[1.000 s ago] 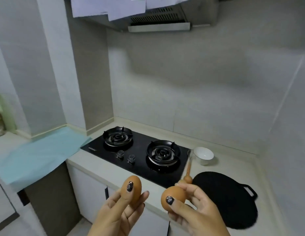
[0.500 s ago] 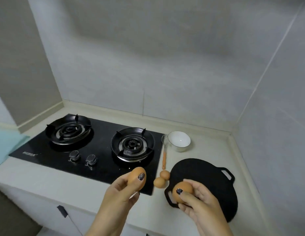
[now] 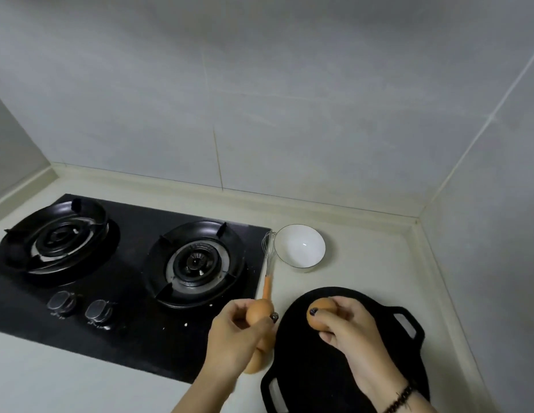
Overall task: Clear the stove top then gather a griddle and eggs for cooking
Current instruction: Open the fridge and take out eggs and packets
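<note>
Left hand (image 3: pixel 236 326) grip pinches a brown egg (image 3: pixel 259 312), thumb and fingers curled round it, held just over the gap between the stove top (image 3: pixel 134 332) and the griddle (image 3: pixel 325 368). Right hand (image 3: pixel 346 326) grip curled round a second brown egg (image 3: pixel 319 314), thumb across its front, held above the griddle's upper half. Whether either egg touches anything below, cannot tell.

More egg-coloured shapes (image 3: pixel 257 357) lie on the surface under the left hand, between stove edge and griddle, partly hidden; count unclear.

Griddle is black, round, flat on the pale surface (image 3: pixel 66 380) right of the stove, one handle at the near left rim, one at the far right rim. Stove top is black glass, two burners with nothing on them, two knobs (image 3: pixel 81 307) in front. Whisk (image 3: pixel 268 263) with an orange handle lies along the stove's right edge, wire end next to a white bowl (image 3: pixel 300 247). Bowl stands upright, behind the griddle, apart from it. Dark bead bracelet (image 3: pixel 400 397) on the right wrist.
</note>
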